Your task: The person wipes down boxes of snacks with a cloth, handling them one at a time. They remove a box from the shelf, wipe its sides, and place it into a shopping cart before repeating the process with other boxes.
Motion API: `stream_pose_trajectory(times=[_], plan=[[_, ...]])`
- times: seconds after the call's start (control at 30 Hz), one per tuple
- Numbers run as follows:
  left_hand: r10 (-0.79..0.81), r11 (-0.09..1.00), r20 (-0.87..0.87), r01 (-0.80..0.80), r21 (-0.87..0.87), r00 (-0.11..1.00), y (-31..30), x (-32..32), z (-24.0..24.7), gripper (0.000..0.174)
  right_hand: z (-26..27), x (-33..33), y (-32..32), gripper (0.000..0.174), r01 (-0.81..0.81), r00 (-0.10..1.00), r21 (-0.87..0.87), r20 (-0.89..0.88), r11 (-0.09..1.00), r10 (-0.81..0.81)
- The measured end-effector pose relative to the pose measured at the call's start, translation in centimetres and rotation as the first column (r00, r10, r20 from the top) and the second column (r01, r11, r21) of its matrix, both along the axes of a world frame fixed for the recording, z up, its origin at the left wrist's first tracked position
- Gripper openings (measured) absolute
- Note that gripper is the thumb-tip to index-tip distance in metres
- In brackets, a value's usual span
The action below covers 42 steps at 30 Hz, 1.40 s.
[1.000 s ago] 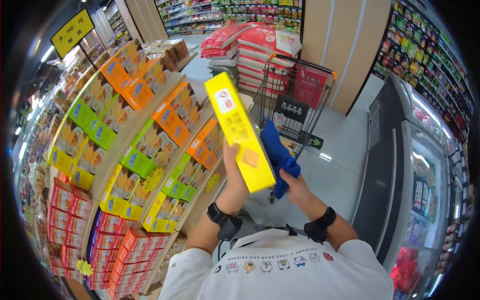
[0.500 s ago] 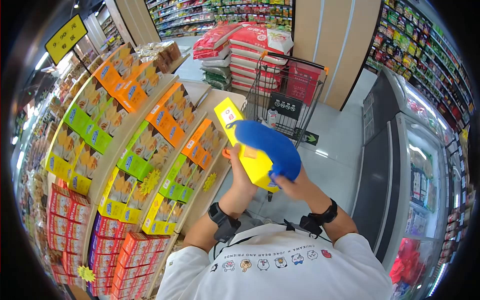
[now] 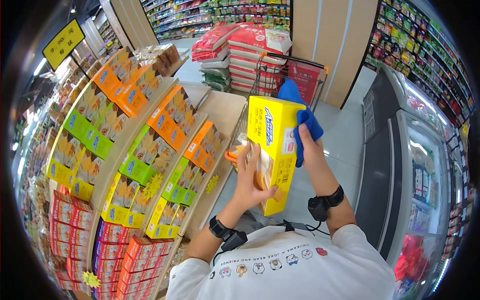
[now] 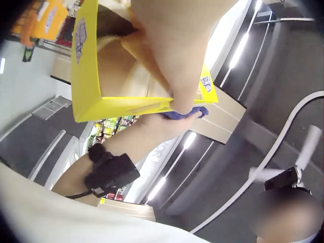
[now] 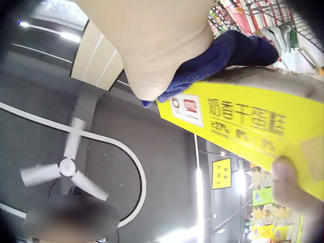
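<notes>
Here the left hand (image 3: pixel 246 184) is clasping the yellow box (image 3: pixel 272 127) aloft by its near left part, between the stepped display (image 3: pixel 112 156) on the left and the freezer (image 3: pixel 372 160) on the right, while the right hand (image 3: pixel 312 146) is pinching the blue cloth (image 3: pixel 292 93) against the box's far right edge. It's looking like wiping, so the left should be bracing without denting, the cloth lying flat for light strokes.

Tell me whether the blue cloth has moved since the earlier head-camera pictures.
Yes. Judged against the stacked red sacks in the head view, the blue cloth, held by the right hand, has moved up and to the right.
</notes>
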<state>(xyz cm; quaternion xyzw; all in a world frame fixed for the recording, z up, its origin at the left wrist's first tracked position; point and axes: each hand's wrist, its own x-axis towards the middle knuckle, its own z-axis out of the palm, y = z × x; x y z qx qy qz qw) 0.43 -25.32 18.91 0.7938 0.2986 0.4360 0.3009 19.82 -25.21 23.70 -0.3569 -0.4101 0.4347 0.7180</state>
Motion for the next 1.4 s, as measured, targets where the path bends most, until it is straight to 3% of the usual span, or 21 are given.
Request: stream_pose_trajectory(times=[0.07,0.1,0.27,0.33,0.4,0.43,0.5,0.6,0.67,0.7,0.8,0.9,0.93,0.97,1.03,1.07,1.17,1.27,1.37,1.4], plan=[[-0.002,0.995,-0.050,0.006,0.097,0.999,-0.1,-0.5,-0.1,0.107,0.2,0.7,0.2,0.050,0.061,0.996,0.074,-0.076,0.995,-0.055],[-0.013,0.991,-0.047,0.019,0.135,0.999,-0.2,-0.6,0.0,0.107,1.0,0.9,-0.6,0.047,0.098,0.989,0.014,-0.110,0.995,-0.096],[-0.130,0.955,-0.016,0.130,0.268,0.991,-0.5,-1.1,0.5,0.109,1.3,3.8,-4.2,0.055,0.011,0.999,0.248,-0.040,0.969,-0.002],[-0.364,0.931,0.090,0.360,0.064,0.927,-0.3,-1.6,1.2,0.105,2.2,4.1,-5.2,0.056,0.002,0.999,0.296,0.035,0.955,-0.013],[-0.557,0.786,0.222,0.594,-0.170,0.800,0.1,-1.9,1.5,0.105,3.9,3.9,-5.5,0.050,0.053,0.998,0.187,0.019,0.981,-0.058],[-0.481,0.716,0.433,0.627,-0.308,0.762,-1.3,-1.6,2.5,0.101,3.9,4.7,-5.0,0.048,0.077,0.995,0.100,0.059,0.992,-0.083],[-0.341,0.521,0.570,0.655,-0.548,0.748,-2.6,-3.0,1.5,0.095,3.8,5.6,-3.2,0.040,0.179,0.966,-0.028,0.194,0.984,-0.170],[-0.002,0.337,0.578,0.544,-0.768,0.816,-5.1,-3.4,3.8,0.073,1.3,6.8,-0.2,0.038,0.156,0.980,-0.215,0.157,0.964,-0.123],[0.156,0.252,0.556,0.511,-0.821,0.816,-4.7,-3.7,2.2,0.065,-2.7,6.6,1.5,0.037,0.094,0.994,-0.294,-0.028,0.951,-0.106],[0.116,0.275,0.617,0.572,-0.773,0.778,-3.8,-3.6,0.7,0.057,-2.7,4.9,1.2,0.035,0.085,0.984,-0.264,-0.131,0.961,-0.123],[0.187,0.204,0.672,0.641,-0.740,0.717,-3.6,-2.6,0.6,0.055,-2.8,2.6,1.1,0.037,-0.216,0.855,-0.237,-0.514,0.947,0.066],[0.151,0.172,0.588,0.564,-0.807,0.795,-4.9,-2.3,3.9,0.057,-3.3,3.1,1.9,0.038,-0.279,0.804,-0.149,-0.576,0.948,0.146],[0.145,0.167,0.567,0.545,-0.822,0.811,-5.3,-1.9,4.5,0.059,-3.5,3.8,2.1,0.038,-0.237,0.826,-0.180,-0.555,0.955,0.100],[0.124,0.295,0.525,0.474,-0.830,0.842,-5.9,-1.1,5.9,0.058,-3.6,4.7,2.3,0.038,-0.191,0.846,-0.210,-0.531,0.959,0.052],[0.072,0.298,0.539,0.498,-0.814,0.839,-5.8,-0.5,5.9,0.056,-3.0,6.0,2.5,0.042,-0.161,0.853,-0.230,-0.521,0.960,0.019],[0.068,0.282,0.547,0.510,-0.813,0.835,-5.8,-0.2,5.7,0.055,-2.7,6.3,2.6,0.042,-0.051,0.893,-0.260,-0.444,0.964,-0.073],[0.065,0.244,0.565,0.536,-0.808,0.822,-5.7,0.4,5.1,0.054,-2.5,7.0,2.8,0.047,0.287,0.931,-0.338,-0.124,0.896,-0.344],[0.060,0.202,0.529,0.509,-0.837,0.847,-5.3,1.0,5.3,0.053,-2.6,7.2,2.0,0.045,0.535,0.841,-0.291,0.279,0.793,-0.465],[0.027,0.089,0.509,0.505,-0.858,0.860,-4.7,1.9,5.6,0.053,0.0,8.0,-0.4,0.043,0.502,0.774,-0.120,0.504,0.856,-0.384],[0.014,0.042,0.510,0.509,-0.860,0.860,-4.4,2.3,5.6,0.053,0.7,8.3,-0.8,0.042,0.489,0.797,-0.088,0.449,0.868,-0.403]])
